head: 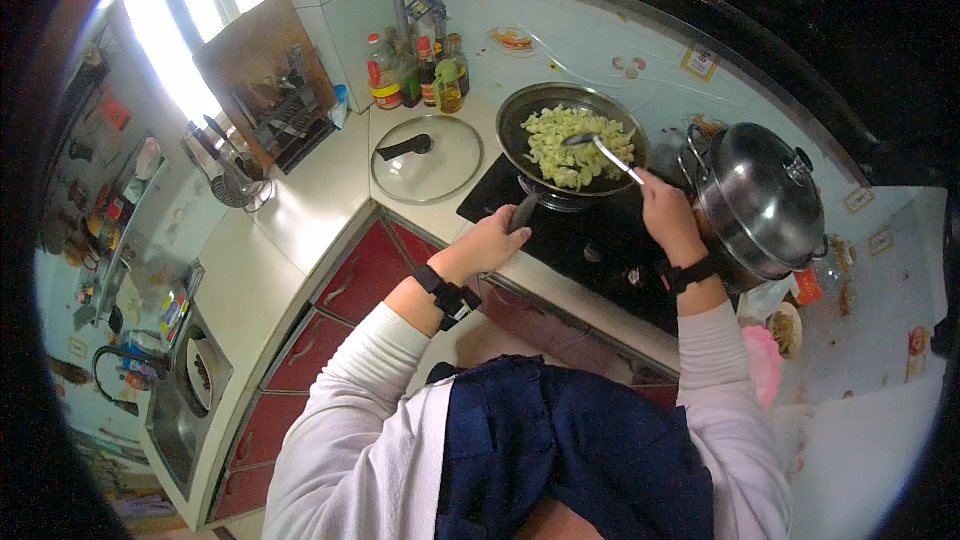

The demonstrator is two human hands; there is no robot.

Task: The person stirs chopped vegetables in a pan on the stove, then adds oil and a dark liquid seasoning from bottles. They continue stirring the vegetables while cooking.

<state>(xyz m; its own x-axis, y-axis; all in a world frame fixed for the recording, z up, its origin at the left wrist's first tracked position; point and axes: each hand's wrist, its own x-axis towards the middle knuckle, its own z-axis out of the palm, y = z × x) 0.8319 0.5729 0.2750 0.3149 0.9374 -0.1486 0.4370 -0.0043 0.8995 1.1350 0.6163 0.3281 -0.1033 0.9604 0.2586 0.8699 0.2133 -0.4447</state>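
My left hand (491, 241) is wrapped around the dark handle (525, 211) of a frying pan (506, 127) on the black gas hob (600, 255). Pale green chopped vegetables (555, 124) cover much of the pan's bottom. In my right hand (669, 211) is a cooking utensil (616, 159) with a silver shaft and a dark head. That head rests on or just over the vegetables; exact contact is unclear. Both wrists wear black straps.
Right of the pan stands a lidded steel steamer pot (765, 202). A glass lid (442, 172) lies on the counter at left, before several sauce bottles (427, 75). Farther left are a wooden cutting board (262, 52), a utensil holder (251, 184) and a sink (176, 435). The range hood (697, 15) overhangs the back.
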